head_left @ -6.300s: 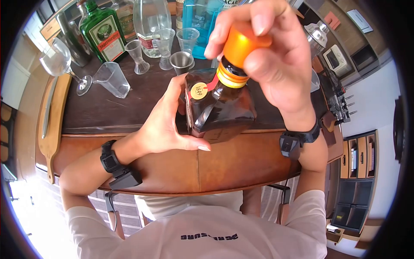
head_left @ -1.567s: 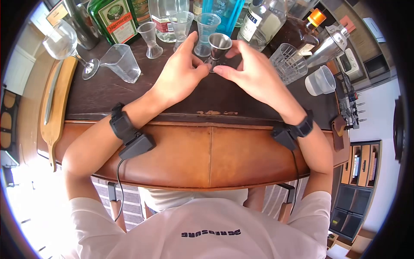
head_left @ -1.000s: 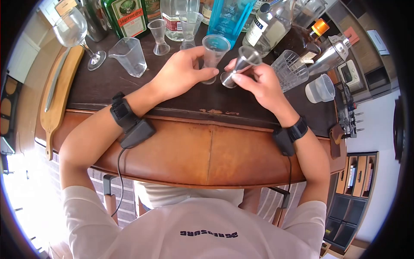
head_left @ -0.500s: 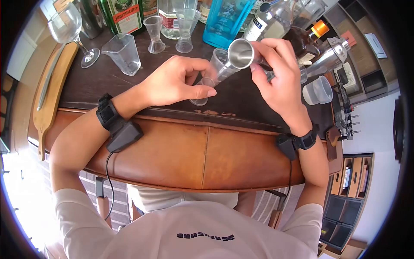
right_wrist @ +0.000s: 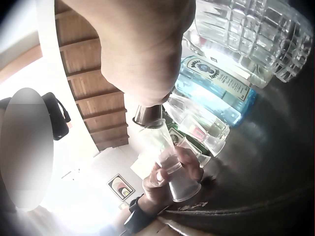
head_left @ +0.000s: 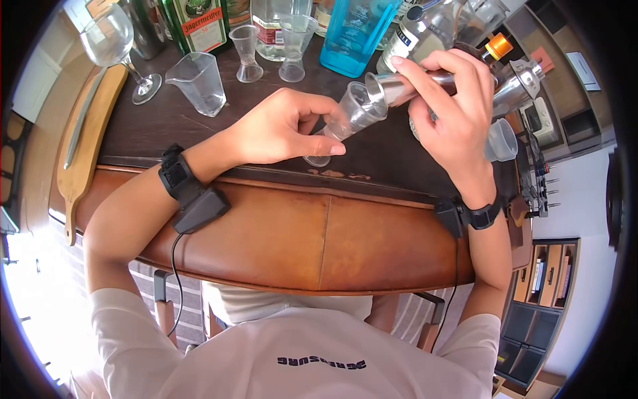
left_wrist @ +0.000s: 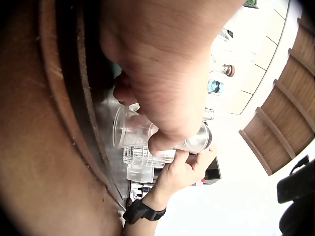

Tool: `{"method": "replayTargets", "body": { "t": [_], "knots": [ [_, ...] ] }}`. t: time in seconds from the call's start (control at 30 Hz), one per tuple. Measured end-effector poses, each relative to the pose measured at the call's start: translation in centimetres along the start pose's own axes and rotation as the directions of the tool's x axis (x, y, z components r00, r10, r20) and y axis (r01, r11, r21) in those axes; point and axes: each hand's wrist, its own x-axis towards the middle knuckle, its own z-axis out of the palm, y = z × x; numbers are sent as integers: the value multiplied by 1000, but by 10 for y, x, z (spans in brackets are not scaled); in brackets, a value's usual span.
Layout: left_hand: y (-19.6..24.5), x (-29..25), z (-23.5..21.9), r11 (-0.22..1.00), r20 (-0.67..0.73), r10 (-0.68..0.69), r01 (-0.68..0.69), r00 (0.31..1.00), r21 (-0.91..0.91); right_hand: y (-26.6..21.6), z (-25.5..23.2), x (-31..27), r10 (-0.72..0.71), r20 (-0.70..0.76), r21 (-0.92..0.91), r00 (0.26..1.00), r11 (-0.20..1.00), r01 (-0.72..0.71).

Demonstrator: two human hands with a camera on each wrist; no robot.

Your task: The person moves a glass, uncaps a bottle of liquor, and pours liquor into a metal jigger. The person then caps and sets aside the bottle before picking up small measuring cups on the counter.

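Left hand [head_left: 279,130]: plastic jigger [head_left: 347,116] is held tilted, fingers wrapped round it.
Right hand [head_left: 452,110]: steel jigger [head_left: 399,86] is gripped, tipped at the plastic rim.
Right wrist view only: plastic jigger base seen lifted off the tabletop [right_wrist: 275,162].

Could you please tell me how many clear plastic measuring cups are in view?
3: one measuring cup tilted in the left hand, two more upright at the back, before the bottles. Others may be hidden behind the hands.

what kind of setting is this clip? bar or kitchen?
Probably a home bar: a leather-edged counter crowded with liquor bottles such as the green bottle and blue bottle, plus a cocktail shaker and a wine glass.
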Motion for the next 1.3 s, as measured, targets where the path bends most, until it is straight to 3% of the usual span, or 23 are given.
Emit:
{"method": "replayTargets", "body": {
  "t": [0.07,0.2,0.27,0.3,0.33,0.37,0.43,0.5,0.57,0.63,0.67,0.8,0.87,0.9,0.97,1.03,1.17,1.23,1.3],
  "knots": [
    [0,1,-1,1000,14,9,-9,1000,6,1,-2,3,-78,-33,-70,996,995,75],
    [-2,-2,-2,999,-2,-7,7,1000,-35,-4,-2,5,-88,-100,-120,991,990,76],
    [-3,-4,-3,997,-42,-8,5,999,-77,-16,1,-1,313,-40,224,949,928,-297],
    [-1,-6,-4,994,-78,-12,4,997,-111,-22,3,-4,310,-49,228,950,929,-291],
    [1,-8,-4,989,-114,-17,0,993,-146,-30,5,-9,508,146,483,849,713,-509],
    [2,-9,-5,990,-118,-16,-1,993,-138,-35,9,-14,600,386,631,701,382,-675],
    [4,-9,-5,976,-228,29,-77,973,-204,-43,24,-28,540,579,678,611,96,-728],
    [2,-9,-7,978,-230,63,-106,971,-182,-52,32,-34,461,698,640,547,-61,-766],
    [2,-8,-5,982,-328,146,-177,933,-65,-54,35,-36,436,712,629,551,-46,-776],
    [2,-6,-5,975,-357,216,-219,909,33,-53,35,-34,336,722,615,605,89,-783],
    [2,-4,-4,958,-382,288,-258,878,128,-54,33,-33,341,722,619,602,69,-782],
    [-7,6,0,939,-413,320,-228,852,257,-50,41,-37,351,687,630,636,149,-762],
    [-13,12,-1,976,-424,158,-76,892,203,-46,46,-39,408,706,588,578,117,-801],
    [-14,14,-2,976,-428,159,-76,890,205,-44,49,-40,405,706,590,581,119,-799],
    [-9,18,-9,931,-386,-148,260,911,255,-39,56,-42,450,675,591,585,145,-793],
    [-12,20,-10,919,-412,-142,275,900,284,-35,60,-45,451,675,590,585,147,-794],
    [-14,-4,-9,973,-440,-114,190,891,134,-31,59,-55,425,693,573,583,166,-803],
    [-9,-33,-2,981,-511,-151,190,846,25,-31,58,-65,438,683,572,584,177,-801],
    [5,-75,16,979,-587,-201,132,785,-158,-33,55,-77,443,611,678,656,134,-723]
  ]
}}
